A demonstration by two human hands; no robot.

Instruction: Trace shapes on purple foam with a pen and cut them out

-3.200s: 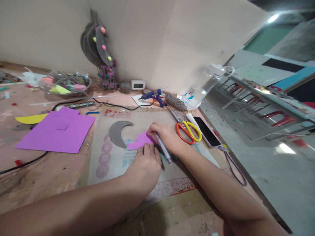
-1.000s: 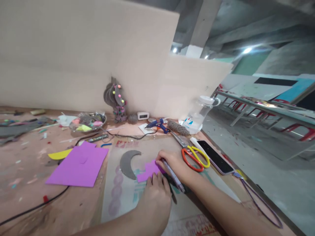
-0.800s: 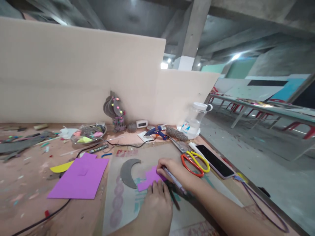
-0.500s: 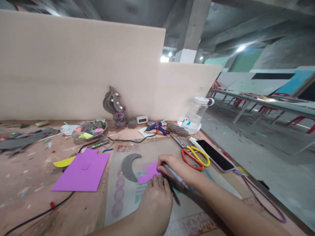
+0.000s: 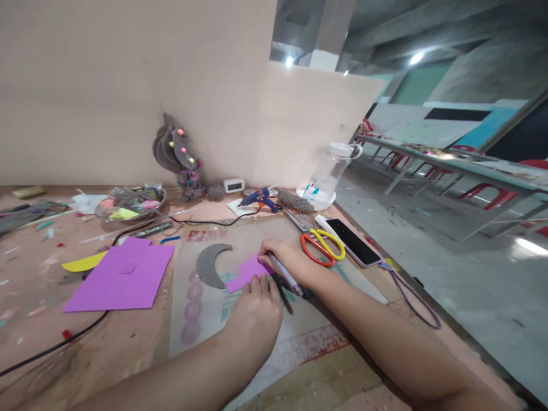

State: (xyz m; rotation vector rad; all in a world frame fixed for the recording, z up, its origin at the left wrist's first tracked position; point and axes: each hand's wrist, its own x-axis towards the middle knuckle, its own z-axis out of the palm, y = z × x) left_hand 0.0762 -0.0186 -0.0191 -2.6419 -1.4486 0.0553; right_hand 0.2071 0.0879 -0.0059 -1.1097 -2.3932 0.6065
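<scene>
Nothing but our view has shifted since the earlier frames: our left hand (image 5: 256, 311) still presses flat, fingers open, on the small purple foam piece (image 5: 245, 272). Just beyond those fingers, our right hand (image 5: 287, 260) grips a pen (image 5: 284, 275), tip on the foam. We judge the marking unfinished, with cutting left; the scissors (image 5: 319, 244) lie untouched beyond.

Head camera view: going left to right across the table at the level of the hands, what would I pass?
Large purple foam sheet → grey crescent cut-out → small purple foam piece → right hand holding a pen → orange-and-yellow-handled scissors → black smartphone.
</scene>
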